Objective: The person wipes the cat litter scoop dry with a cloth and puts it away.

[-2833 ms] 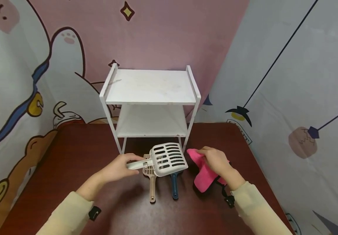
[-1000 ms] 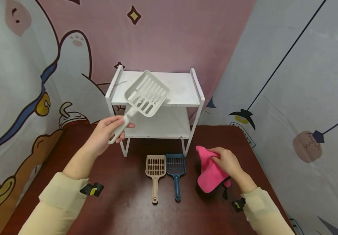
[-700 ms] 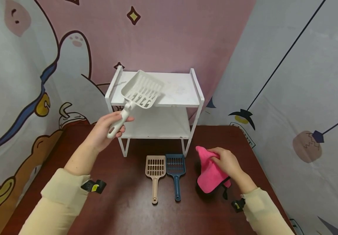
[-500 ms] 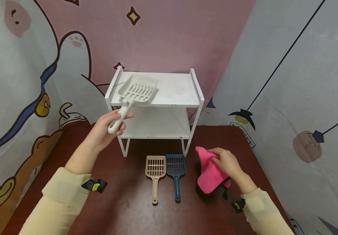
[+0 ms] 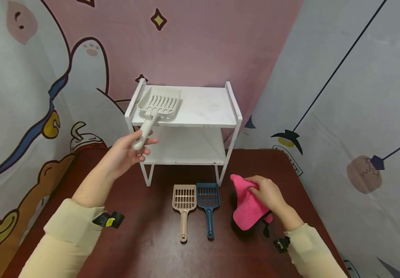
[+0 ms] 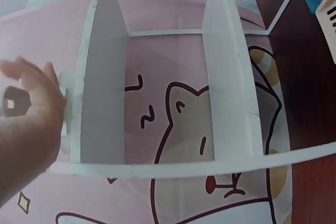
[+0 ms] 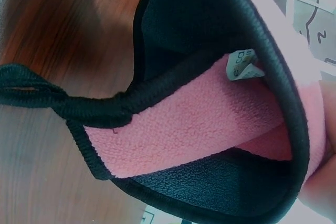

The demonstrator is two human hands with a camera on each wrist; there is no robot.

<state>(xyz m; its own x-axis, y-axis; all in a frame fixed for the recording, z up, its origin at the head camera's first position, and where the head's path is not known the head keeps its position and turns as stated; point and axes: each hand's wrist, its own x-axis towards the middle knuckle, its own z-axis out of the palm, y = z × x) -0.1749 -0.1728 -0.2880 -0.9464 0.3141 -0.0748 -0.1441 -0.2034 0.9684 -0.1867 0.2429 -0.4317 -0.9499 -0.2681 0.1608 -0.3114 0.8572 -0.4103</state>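
Left hand (image 5: 122,153) loosely holds the white slotted scoop (image 5: 154,114), its length running over the top shelf (image 5: 205,105); right hand (image 5: 268,193) grips pink fleece (image 5: 245,213).

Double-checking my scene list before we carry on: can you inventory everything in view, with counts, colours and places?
White two-tier rectangular stand: 1, white, back of table
Off-white slotted plastic-looking scoop: 1, off-white, in left hand, head over stand's upper tier
Beige slotted scoop: 1, beige, on table before stand
Dark-blue slotted scoop: 1, blue, right of beige one
Soft fabric piece with edging: 1, pink and black, in right hand
Brown rectangular table: 1, reddish-brown, beneath everything
Cartoon-printed sheeting: count unclear, pink, white, grey, around table
Black straps: 2, black, at cuffs
Sleeves: 2, cream
Left hand: 1, left
Right hand: 1, right
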